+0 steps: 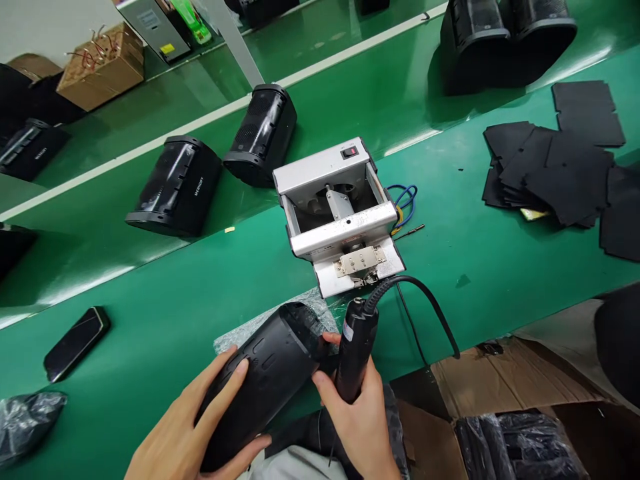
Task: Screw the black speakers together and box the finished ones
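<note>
Here's 1 left hand (183,423) wrapped round 1 black speaker (267,373), tilted in its grasp; 1 right hand (357,423) grips 1 corded black tool (356,343), close by the speaker's end. Straight beyond both grips, 1 silver machine (345,230) with 1 switch (350,152)! Past the left grip, 2 more speakers (175,190) near that machine; farther left, 1 dark phone-shaped device (77,343).

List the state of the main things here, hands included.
Left hand: gripping the black unit.
Right hand: gripping the corded tool.
Black unit: held, tilted.
Corded tool: held, cord end up.
Silver machine: standing, interior exposed.
Rocker switch: position unclear.
Phone-like device: lying flat, dark.
Black sheets: loosely piled, overlapping.
Lower-right cardboard box: open, bagged items inside.
</note>
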Demonstrator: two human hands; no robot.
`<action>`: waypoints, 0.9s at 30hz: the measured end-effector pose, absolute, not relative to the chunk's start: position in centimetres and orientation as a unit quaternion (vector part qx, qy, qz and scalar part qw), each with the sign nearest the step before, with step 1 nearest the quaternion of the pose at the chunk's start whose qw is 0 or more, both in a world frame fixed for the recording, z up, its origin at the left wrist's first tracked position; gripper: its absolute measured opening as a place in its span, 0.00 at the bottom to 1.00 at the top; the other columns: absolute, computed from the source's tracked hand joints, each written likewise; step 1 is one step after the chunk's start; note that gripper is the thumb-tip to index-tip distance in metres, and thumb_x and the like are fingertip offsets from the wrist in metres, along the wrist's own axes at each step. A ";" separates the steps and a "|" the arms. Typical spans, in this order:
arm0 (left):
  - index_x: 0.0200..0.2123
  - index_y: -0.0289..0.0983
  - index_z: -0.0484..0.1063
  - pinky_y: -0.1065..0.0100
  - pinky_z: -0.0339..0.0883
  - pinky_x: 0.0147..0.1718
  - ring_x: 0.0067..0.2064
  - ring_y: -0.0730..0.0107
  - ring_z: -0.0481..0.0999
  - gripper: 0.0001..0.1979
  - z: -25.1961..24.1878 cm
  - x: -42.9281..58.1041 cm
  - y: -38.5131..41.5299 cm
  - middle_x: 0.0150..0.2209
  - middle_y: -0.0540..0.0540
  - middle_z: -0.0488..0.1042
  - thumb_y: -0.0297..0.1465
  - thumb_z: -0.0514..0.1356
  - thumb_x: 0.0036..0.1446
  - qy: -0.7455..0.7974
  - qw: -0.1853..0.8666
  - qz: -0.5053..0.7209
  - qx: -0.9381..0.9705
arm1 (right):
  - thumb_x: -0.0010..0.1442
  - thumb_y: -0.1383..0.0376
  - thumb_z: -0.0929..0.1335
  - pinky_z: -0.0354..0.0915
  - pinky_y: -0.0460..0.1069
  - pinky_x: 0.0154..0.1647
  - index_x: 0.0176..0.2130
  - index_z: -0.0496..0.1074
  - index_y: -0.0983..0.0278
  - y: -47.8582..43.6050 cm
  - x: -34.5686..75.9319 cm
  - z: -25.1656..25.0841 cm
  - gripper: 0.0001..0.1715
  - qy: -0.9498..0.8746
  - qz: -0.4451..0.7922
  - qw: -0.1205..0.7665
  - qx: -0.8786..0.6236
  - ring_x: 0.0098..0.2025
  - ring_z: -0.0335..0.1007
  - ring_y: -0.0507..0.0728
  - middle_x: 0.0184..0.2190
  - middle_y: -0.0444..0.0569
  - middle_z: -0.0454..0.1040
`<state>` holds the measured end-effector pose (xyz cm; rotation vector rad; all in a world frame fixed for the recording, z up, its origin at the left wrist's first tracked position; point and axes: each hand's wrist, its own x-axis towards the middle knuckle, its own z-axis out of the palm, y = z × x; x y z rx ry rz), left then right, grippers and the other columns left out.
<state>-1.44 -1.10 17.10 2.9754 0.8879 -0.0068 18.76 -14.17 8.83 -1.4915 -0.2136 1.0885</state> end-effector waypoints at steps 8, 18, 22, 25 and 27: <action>0.83 0.50 0.50 0.50 0.86 0.43 0.59 0.38 0.85 0.40 17.1 -0.9 -1.1 0.70 0.34 0.72 0.50 0.58 0.75 0.291 0.035 0.016 0.956 | 0.65 0.56 0.77 0.75 0.53 0.66 0.62 0.79 0.58 -14.2 18.9 8.9 0.27 -0.102 0.463 0.605 -0.640 0.64 0.80 0.64 0.60 0.53 0.83; 0.83 0.51 0.49 0.53 0.84 0.43 0.57 0.40 0.85 0.40 16.6 -1.2 -1.2 0.70 0.35 0.72 0.53 0.56 0.76 0.299 0.026 0.015 0.954 | 0.65 0.53 0.77 0.77 0.53 0.61 0.61 0.79 0.56 -14.4 18.9 8.6 0.28 -0.092 0.468 0.597 -0.646 0.59 0.81 0.64 0.59 0.52 0.83; 0.84 0.45 0.45 0.48 0.84 0.45 0.58 0.34 0.84 0.42 16.2 -1.0 -1.6 0.69 0.29 0.72 0.53 0.54 0.76 0.278 0.001 0.011 0.960 | 0.66 0.51 0.76 0.79 0.49 0.42 0.64 0.77 0.55 -14.4 18.7 8.2 0.31 -0.081 0.482 0.591 -0.642 0.46 0.81 0.59 0.61 0.52 0.81; 0.83 0.46 0.46 0.47 0.84 0.44 0.57 0.33 0.84 0.42 16.1 -1.2 -1.1 0.68 0.28 0.73 0.52 0.56 0.75 0.287 0.008 0.007 0.958 | 0.66 0.51 0.77 0.76 0.48 0.35 0.64 0.77 0.55 -14.6 18.8 8.3 0.31 -0.087 0.478 0.590 -0.645 0.36 0.76 0.55 0.60 0.52 0.81; 0.82 0.50 0.52 0.51 0.84 0.48 0.61 0.36 0.83 0.40 16.4 -1.5 0.0 0.71 0.33 0.71 0.47 0.60 0.73 0.323 0.074 0.004 0.943 | 0.65 0.51 0.77 0.76 0.48 0.36 0.65 0.77 0.56 -15.0 19.2 8.6 0.33 -0.089 0.485 0.593 -0.637 0.32 0.74 0.53 0.49 0.50 0.83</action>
